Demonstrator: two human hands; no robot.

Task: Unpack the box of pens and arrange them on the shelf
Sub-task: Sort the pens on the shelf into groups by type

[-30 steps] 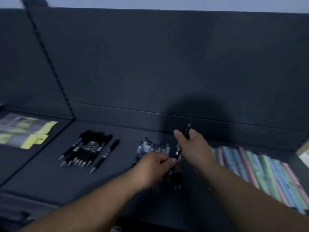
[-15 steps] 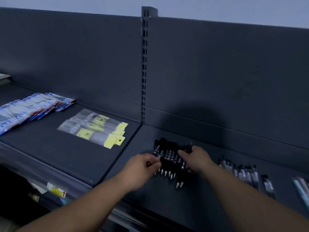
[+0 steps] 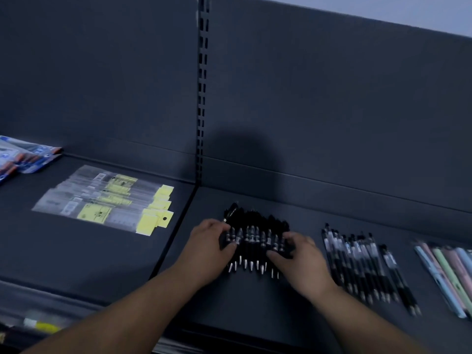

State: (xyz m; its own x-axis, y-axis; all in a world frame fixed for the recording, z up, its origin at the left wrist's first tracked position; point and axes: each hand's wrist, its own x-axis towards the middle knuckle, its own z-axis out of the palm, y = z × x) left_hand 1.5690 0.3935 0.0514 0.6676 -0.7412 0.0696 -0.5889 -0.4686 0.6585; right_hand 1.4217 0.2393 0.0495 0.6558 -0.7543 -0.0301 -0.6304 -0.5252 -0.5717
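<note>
A row of black pens [image 3: 255, 238] with silver tips lies side by side on the dark shelf [image 3: 229, 302], tips toward me. One pen at the row's far left end sticks out at an angle. My left hand [image 3: 208, 247] grips the left side of the row, fingers over the pens and thumb under. My right hand [image 3: 300, 259] grips the right side the same way. The bunch sits squeezed between both hands. No box is in view.
Right of my hands lies a second group of black-and-clear pens [image 3: 357, 264], then pastel pens [image 3: 454, 272] at the frame edge. Left of the slotted upright [image 3: 201, 98] lie clear packets with yellow tags [image 3: 109, 200] and blue packets [image 3: 23, 157].
The view has swung left along the shelf. My right hand no longer holds up a single pen. Both hands have moved from the middle group to the black pen row and closed on its sides.
</note>
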